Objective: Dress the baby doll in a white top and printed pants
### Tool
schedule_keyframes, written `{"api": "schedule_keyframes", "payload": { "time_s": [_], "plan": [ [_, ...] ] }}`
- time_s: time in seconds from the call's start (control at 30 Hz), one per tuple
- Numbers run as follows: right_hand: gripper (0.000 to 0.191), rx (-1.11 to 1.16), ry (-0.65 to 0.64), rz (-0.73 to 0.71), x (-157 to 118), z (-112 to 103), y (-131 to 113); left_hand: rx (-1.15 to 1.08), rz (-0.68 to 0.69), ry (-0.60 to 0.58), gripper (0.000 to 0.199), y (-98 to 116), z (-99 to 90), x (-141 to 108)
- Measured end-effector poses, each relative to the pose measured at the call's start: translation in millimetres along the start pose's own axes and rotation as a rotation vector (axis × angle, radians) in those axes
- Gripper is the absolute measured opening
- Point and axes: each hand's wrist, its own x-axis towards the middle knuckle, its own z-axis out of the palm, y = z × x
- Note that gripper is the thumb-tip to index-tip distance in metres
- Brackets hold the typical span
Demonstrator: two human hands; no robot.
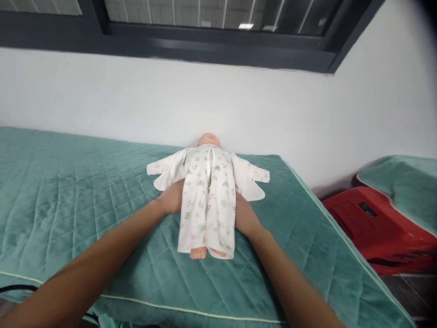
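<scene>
A baby doll (pixel 208 139) lies on its back on a green quilted cover (pixel 112 182), its head toward the wall. White printed clothing (pixel 209 191) lies over its body and legs, and the toes show below the hems. Pale sleeves and jacket panels spread out to both sides. My left hand (pixel 173 196) is at the left side of the clothing, its fingers hidden under the cloth. On the other side, my right hand (pixel 244 214) reaches under the right edge, with its fingers also out of sight.
Behind the doll rises a white wall (pixel 218 100) with a dark window frame (pixel 218 48) above. At the right, beyond the cover's piped edge, a red plastic case (pixel 378 228) sits partly under another green cover (pixel 406 187). A black cable (pixel 18 287) shows at lower left.
</scene>
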Motion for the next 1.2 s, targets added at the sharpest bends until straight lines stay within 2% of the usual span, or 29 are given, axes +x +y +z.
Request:
{"api": "schedule_keyframes", "payload": {
  "time_s": [0.1, 0.2, 0.3, 0.43, 0.57, 0.7, 0.8, 0.9, 0.97, 1.03, 1.13, 1.2],
  "plan": [
    [0.049, 0.052, -0.047, -0.056, -12.6, -5.3, -2.9, 0.018, 0.006, 0.053, 0.022, -3.7, 5.0, 0.5],
    [0.043, 0.020, -0.075, -0.104, -20.8, -7.3, -3.8, 0.070, 0.006, 0.097, 0.022, -4.3, 7.8, -0.1],
    [0.037, -0.001, -0.077, -0.072, -22.0, -5.4, -2.1, 0.112, 0.007, 0.134, 0.020, -1.3, 6.8, -8.3],
    [0.030, -0.027, -0.060, -0.030, -20.2, -3.0, 0.4, 0.144, 0.025, 0.189, 0.019, 7.4, 3.4, -35.9],
    [0.025, -0.037, -0.052, -0.033, -20.2, -5.8, 0.3, 0.187, 0.023, 0.288, 0.029, 17.7, 3.0, -59.7],
    [0.024, -0.021, -0.030, -0.042, -25.0, -14.5, -0.3, 0.154, -0.013, 0.261, 0.032, 23.1, 2.6, -62.5],
    [0.023, 0.012, -0.066, -0.020, -29.4, -19.4, -0.3, 0.067, -0.059, 0.299, 0.033, 18.6, 3.2, -60.4],
    [0.021, 0.070, -0.039, 0.040, -30.6, -19.0, 3.9, -0.039, -0.198, 0.405, 0.038, 7.2, 5.4, -58.3],
    [0.022, 0.097, 0.101, 0.144, -29.7, -17.7, 12.1, -0.039, -0.382, 0.499, 0.039, -1.0, 7.4, -55.7],
    [0.021, 0.042, 0.285, 0.314, -28.9, -17.7, 24.8, 0.034, -0.629, 0.556, 0.042, -7.4, 9.7, -52.2],
    [0.023, -0.133, 0.434, 0.545, -29.1, -21.4, 45.2, 0.178, -0.936, 0.533, 0.052, -12.3, 13.2, -48.2],
    [0.028, -0.205, 0.453, 0.618, -29.7, -24.7, 53.9, 0.231, -1.022, 0.510, 0.054, -13.5, 14.8, -47.5]
  ]
}}
